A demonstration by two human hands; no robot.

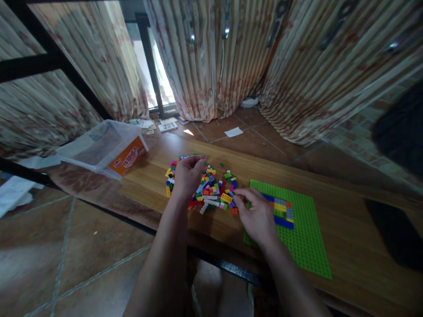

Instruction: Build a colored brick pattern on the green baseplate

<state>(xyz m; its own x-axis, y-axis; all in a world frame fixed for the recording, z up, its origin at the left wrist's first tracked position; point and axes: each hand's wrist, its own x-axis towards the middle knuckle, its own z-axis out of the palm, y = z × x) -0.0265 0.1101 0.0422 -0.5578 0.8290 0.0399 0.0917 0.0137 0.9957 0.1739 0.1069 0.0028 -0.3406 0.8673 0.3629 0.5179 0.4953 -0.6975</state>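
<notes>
A heap of small coloured toy building bricks (pixel 211 190) lies on the wooden tabletop. Over its left part is my left hand (pixel 189 174), fingers curled and thumb close to them; whatever they may hold is hidden. At the heap's right edge my right hand (pixel 259 216) is closed in a pinch, with a yellow brick (pixel 226 198) at its fingertips. The wrist and palm partly cover a green studded baseplate (pixel 309 233). On that plate sits a rectangular outline of blue, grey, yellow and orange bricks (pixel 284 222), its left side hidden behind my right hand.
A clear plastic bin (pixel 89 147) with an orange label stands at the table's left end. A dark flat object (pixel 393 231) lies at the right. Papers (pixel 168 127) are on the tiled floor beyond the table, before striped curtains (pixel 211 66).
</notes>
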